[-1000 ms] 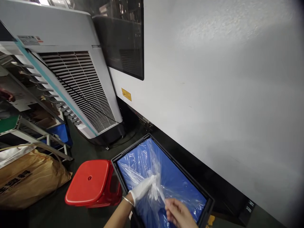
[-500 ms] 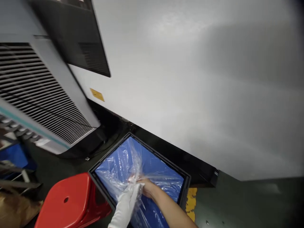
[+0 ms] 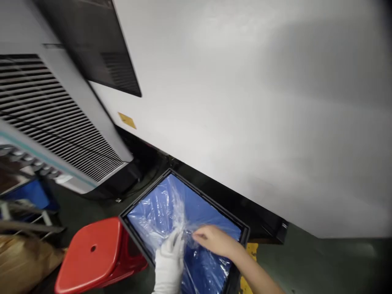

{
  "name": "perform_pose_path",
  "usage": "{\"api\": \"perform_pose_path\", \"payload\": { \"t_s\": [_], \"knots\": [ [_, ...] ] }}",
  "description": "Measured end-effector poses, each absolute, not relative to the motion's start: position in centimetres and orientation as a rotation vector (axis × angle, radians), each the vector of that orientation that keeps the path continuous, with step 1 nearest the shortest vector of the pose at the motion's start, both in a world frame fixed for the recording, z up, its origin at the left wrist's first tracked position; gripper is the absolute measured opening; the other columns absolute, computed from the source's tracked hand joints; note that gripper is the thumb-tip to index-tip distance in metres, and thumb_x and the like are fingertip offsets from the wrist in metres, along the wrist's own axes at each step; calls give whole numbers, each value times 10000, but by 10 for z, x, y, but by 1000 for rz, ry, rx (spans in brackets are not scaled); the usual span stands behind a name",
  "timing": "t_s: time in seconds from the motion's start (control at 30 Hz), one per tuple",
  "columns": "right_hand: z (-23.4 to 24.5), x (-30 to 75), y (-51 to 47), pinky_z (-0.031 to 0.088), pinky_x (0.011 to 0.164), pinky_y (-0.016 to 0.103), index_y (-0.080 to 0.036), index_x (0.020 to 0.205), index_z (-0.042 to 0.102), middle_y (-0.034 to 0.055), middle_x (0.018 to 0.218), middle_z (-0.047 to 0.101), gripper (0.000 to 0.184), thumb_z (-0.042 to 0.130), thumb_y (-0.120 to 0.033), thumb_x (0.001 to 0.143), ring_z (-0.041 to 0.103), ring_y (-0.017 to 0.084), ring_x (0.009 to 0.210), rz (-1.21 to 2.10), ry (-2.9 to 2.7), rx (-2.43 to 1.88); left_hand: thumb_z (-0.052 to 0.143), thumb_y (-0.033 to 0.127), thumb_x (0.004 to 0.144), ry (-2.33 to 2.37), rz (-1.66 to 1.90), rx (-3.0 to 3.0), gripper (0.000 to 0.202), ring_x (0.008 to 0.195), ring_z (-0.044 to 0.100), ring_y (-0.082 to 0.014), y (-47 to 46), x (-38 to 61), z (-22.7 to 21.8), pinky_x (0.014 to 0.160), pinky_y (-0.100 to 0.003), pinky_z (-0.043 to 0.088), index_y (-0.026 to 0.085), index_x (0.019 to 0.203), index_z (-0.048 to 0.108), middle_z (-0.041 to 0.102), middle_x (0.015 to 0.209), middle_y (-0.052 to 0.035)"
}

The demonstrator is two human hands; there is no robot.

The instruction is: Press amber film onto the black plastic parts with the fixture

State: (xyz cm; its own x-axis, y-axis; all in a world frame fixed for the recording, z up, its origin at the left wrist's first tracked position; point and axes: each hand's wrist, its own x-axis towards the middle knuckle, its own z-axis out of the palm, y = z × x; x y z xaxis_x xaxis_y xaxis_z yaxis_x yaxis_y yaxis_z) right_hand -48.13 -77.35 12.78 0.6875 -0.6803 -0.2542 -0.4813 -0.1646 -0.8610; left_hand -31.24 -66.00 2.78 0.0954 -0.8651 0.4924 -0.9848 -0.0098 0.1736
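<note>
Clear plastic film [image 3: 162, 212] lies gathered in loose folds inside a black crate [image 3: 145, 194], over a blue lining [image 3: 211, 218]. The crate sits on the dark floor, just beside the base of a white machine panel [image 3: 245, 102]. Up and to the left stands a grey cabinet with a louvred grille [image 3: 58, 118]. A red plastic stool [image 3: 92, 249] stands touching the crate's lower left side, and a brown paper sack [image 3: 24, 265] lies beyond it at the frame's edge. A yellow floor marking [image 3: 249, 261] shows just past the crate's right corner.

The white-gloved left hand [image 3: 169, 265] is closed around a gathered twist of the film, its fingers bunched together. The bare right hand [image 3: 214, 241] reaches in from the lower right, fingers together, its fingertips [image 3: 196, 234] at the same twist; it seems to be touching the film, but whether it is pinching is hard to tell from this view.
</note>
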Motion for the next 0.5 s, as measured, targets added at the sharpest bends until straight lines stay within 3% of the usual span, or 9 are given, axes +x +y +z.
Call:
{"api": "perform_pose_path", "payload": {
  "t_s": [0.1, 0.23, 0.3, 0.4, 0.5],
  "knots": [
    [156, -468, -784, 418, 1025, 422, -200, 1212, 619, 118, 1216, 650, 359, 438, -323, 928, 597, 253, 1119, -356, 916, -1960, 455, 109, 874, -1779, 507, 1947, 361, 959, 697, -239, -657, -321, 34, 714, -366, 588, 186, 1152, 672, 721, 1141, -109],
    [168, -415, -787, 450, 1015, 297, -297, 1251, 577, 15, 1264, 656, 377, 315, -397, 999, 591, 156, 1174, -214, 687, -2094, 579, 79, 773, -1789, 598, 1976, 370, 827, 695, -226, -653, -321, 32, 643, -346, 566, 200, 1105, 689, 740, 1074, -74],
    [160, -390, -791, 481, 989, 354, -297, 1202, 618, 21, 1200, 702, 357, 378, -448, 985, 633, 192, 1122, -3, 658, -2178, 650, 70, 716, -1834, 605, 1991, 404, 735, 677, -214, -651, -317, 31, 591, -339, 550, 231, 1084, 695, 744, 1044, -42],
    [140, -367, -805, 448, 1017, 512, -202, 1061, 680, 92, 1126, 721, 284, 533, -410, 936, 638, 256, 1099, 329, 818, -2306, 681, 43, 705, -1889, 602, 2043, 427, 646, 641, -197, -651, -309, 28, 532, -333, 523, 247, 1080, 693, 735, 1037, -21],
    [127, -358, -822, 436, 1030, 535, -175, 1048, 666, 100, 1174, 688, 299, 561, -426, 924, 610, 251, 1138, 569, 1001, -2370, 606, 1, 770, -1843, 471, 2181, 441, 646, 617, -178, -655, -303, 24, 537, -308, 495, 264, 1116, 676, 709, 1054, -35]
  ]
}}
